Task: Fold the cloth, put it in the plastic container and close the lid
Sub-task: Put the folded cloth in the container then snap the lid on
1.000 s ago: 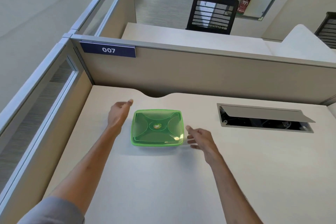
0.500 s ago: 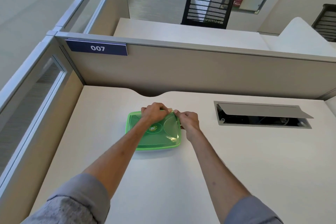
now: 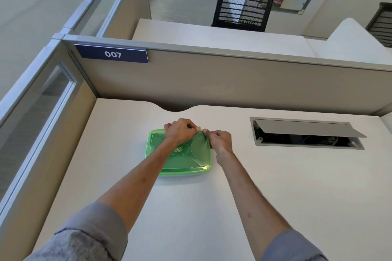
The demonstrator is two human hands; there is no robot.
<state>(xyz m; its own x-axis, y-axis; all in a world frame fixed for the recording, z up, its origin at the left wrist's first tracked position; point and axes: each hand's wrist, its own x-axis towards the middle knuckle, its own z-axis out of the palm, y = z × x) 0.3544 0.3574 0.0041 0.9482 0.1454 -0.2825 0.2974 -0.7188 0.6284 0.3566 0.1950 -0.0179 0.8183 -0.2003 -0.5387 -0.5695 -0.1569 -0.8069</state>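
Head view: green plastic container (image 3: 180, 154) sits mid-desk (image 3: 275, 197), lid (image 3: 191, 161) on. No cloth visible; whether it lies inside cannot be told. Left hand (image 3: 180, 131) lies across the lid, fingers curled and pinching the lid's 1 o'clock corner. Right hand (image 3: 219, 141) is just beside it, fingers closed on the same corner; whether they grip lid or base rim cannot be told. Risk: both hands work one corner, so the container could skid or tip toward 7 o'clock, or the thin lid could flex and slip.
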